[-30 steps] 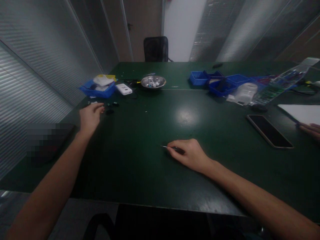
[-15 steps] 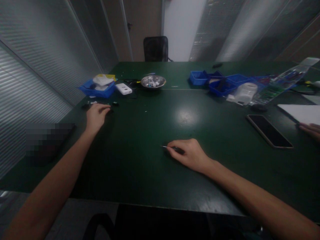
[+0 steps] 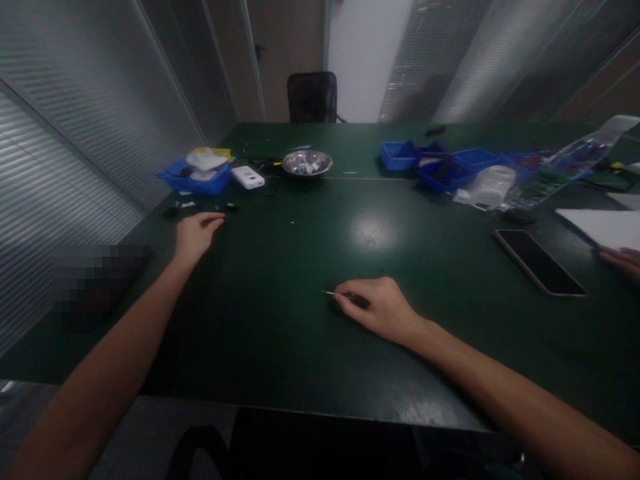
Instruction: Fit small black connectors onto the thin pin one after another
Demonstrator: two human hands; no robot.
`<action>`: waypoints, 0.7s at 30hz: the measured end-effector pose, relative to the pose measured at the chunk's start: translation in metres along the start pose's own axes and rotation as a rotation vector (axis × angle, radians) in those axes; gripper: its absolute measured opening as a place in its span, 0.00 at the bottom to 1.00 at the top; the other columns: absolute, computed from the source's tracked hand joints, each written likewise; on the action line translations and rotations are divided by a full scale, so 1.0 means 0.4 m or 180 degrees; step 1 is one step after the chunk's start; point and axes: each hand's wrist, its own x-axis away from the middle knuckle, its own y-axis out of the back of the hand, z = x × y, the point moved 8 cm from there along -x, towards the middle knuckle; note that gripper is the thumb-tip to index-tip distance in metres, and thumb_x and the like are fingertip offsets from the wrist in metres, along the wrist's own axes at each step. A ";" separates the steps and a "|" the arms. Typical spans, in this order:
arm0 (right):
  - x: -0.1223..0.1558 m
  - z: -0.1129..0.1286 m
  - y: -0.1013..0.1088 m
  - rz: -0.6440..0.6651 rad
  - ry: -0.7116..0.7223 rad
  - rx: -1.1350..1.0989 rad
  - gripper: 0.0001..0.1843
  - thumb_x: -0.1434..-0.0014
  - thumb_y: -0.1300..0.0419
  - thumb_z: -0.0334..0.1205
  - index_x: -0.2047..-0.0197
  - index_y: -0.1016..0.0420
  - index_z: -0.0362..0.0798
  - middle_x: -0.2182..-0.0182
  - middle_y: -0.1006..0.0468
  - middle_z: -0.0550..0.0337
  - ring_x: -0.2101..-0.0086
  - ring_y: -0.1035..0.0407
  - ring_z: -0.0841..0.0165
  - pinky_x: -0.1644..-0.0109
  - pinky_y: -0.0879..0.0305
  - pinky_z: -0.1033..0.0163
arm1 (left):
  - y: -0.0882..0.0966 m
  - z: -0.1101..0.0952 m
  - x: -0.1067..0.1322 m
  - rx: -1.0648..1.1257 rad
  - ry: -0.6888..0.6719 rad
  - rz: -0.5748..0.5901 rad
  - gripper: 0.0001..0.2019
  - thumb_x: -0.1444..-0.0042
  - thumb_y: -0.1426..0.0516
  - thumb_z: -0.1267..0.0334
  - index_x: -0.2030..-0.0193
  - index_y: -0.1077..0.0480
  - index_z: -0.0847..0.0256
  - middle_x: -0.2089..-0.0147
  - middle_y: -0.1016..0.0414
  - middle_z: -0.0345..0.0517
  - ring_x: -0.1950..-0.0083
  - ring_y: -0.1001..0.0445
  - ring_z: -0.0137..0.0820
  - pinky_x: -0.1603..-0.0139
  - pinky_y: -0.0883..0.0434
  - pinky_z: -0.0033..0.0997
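Observation:
My right hand [image 3: 377, 307] rests on the green table and is closed round a small screwdriver [image 3: 357, 301]. Its thin metal shaft points left past my fingertips, and its dark handle is partly hidden in my palm. At the left, my left hand [image 3: 197, 233] reaches across the table, thumb and fingers pinched together. Whatever may be between those fingertips is too small and dark to make out. Just beyond them lies a small dark piece [image 3: 231, 207]. Another dark piece [image 3: 171, 213] and a small white scrap [image 3: 188, 205] lie behind my left hand.
Left back holds a blue bin [image 3: 195, 185], a white device [image 3: 248, 177] and a metal bowl [image 3: 307, 165] of small parts. To the right are blue trays [image 3: 397, 157], a plastic bottle [image 3: 560, 170], a phone [image 3: 539, 262] and another person's hand [image 3: 623, 259] beside white paper [image 3: 600, 227].
My left hand has shifted slightly right and toward me, its fingertips closer together. The dark bit seen at those fingertips no longer shows clearly. My right hand stays in place with the screwdriver.

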 end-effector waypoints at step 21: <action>0.002 0.003 0.002 -0.0005 -0.0001 0.0004 0.15 0.31 0.45 0.45 0.55 0.19 0.50 0.66 0.17 0.63 0.71 0.27 0.73 0.66 0.37 0.67 | 0.001 0.014 -0.002 0.0430 0.0197 -0.0065 0.15 0.41 0.39 0.60 0.48 0.20 0.56 0.53 0.18 0.44 0.49 0.21 0.38 0.42 0.28 0.35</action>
